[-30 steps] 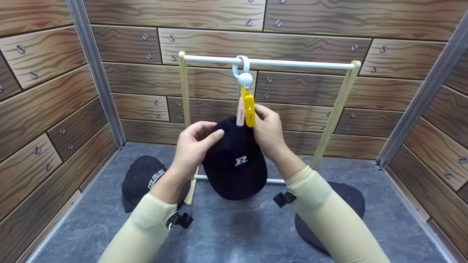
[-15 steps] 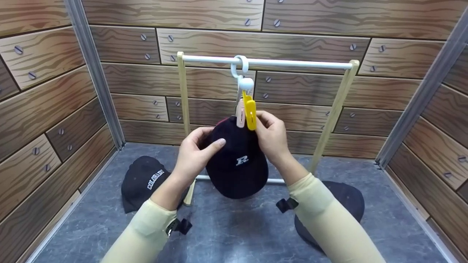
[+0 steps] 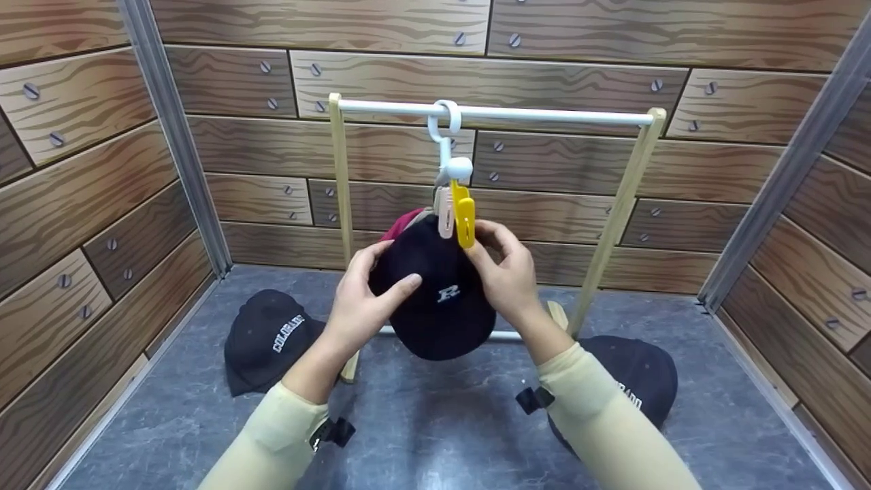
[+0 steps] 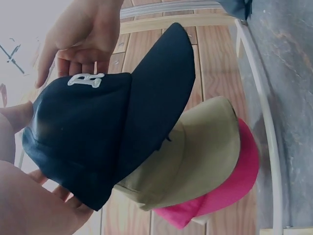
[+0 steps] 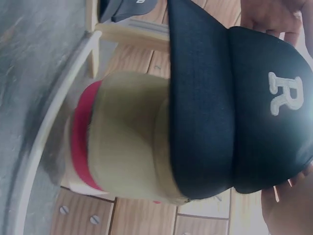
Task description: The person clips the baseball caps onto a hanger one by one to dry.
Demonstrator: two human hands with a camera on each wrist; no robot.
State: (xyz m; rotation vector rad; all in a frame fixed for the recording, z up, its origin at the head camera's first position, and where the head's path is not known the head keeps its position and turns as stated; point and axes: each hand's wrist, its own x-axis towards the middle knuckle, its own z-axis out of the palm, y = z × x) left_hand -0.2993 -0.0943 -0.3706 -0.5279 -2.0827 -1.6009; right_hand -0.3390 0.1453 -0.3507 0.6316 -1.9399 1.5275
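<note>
My left hand (image 3: 360, 292) holds a dark baseball cap (image 3: 449, 327) by the side of its crown, thumb on the front and fingers behind. On the crown's other side, my right hand (image 3: 507, 272) grips the same cap, its thumb near the lower end of a yellow clip (image 3: 465, 221). Beside that clip, a pink clip (image 3: 445, 212) hangs at the cap's top. Both clips hang under a white hook (image 3: 444, 126) looped on the rack bar. The cap's white letter R (image 5: 286, 93) faces me. Behind it hang a khaki cap (image 4: 210, 152) and a pink cap (image 4: 234, 186).
A rack with a white top bar (image 3: 558, 116) and wooden posts stands before the plank-patterned wall. One black cap (image 3: 265, 347) lettered COLORADO lies on the grey floor at left. Another black cap (image 3: 633, 371) lies at right, partly hidden by my right sleeve.
Both hands have moved slightly down with the dark cap's crown, and its brim has risen. The white ball and clips hang lower from the hook. More of the pink cap shows behind.
</note>
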